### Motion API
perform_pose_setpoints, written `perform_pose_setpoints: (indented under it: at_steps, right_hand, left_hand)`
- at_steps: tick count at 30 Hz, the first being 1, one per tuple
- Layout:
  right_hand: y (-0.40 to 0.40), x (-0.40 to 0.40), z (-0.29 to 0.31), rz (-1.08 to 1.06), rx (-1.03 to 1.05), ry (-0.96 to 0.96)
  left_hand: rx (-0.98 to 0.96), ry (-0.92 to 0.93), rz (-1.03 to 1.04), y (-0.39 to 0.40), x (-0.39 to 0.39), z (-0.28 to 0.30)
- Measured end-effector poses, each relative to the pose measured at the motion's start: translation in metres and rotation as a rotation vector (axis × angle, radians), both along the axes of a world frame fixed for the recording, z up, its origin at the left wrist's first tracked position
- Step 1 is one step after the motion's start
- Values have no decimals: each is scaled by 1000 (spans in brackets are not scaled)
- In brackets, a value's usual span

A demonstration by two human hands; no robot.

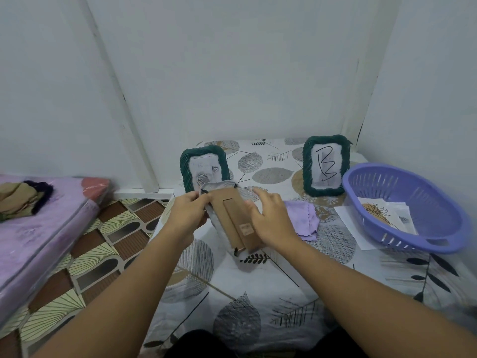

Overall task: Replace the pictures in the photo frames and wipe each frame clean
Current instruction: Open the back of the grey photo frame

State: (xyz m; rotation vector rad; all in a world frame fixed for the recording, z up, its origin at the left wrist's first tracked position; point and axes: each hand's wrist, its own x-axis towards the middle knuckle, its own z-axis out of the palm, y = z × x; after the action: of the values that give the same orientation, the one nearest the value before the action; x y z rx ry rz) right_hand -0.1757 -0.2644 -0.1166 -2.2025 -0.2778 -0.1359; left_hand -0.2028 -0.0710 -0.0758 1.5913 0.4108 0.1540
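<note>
Both bare forearms are stretched forward; the left hand (189, 213) is curled with fingers (197, 200) pinched, the right hand (271, 218) is pressed down, fingers bent.

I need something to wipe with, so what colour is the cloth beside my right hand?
Light purple cloth, clearest in the head view.
</note>
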Motion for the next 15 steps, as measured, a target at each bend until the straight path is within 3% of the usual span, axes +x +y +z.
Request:
perform_pose_setpoints:
  at_steps: [4,9,12,15]
  right_hand:
    - [-5,9,-3,34,125,263]
    - [-10,15,-15,21,-61,280]
    - [-11,21,-23,9,-136,301]
    - [-11,26,-29,2,-203,307]
  left_hand:
    - [-99,85,-108,10,6,-14]
    - [-45,175,-157,19,16,-41]
    - [67,174,-139,22,23,-54]
    - [356,137,-88,20,29,-61]
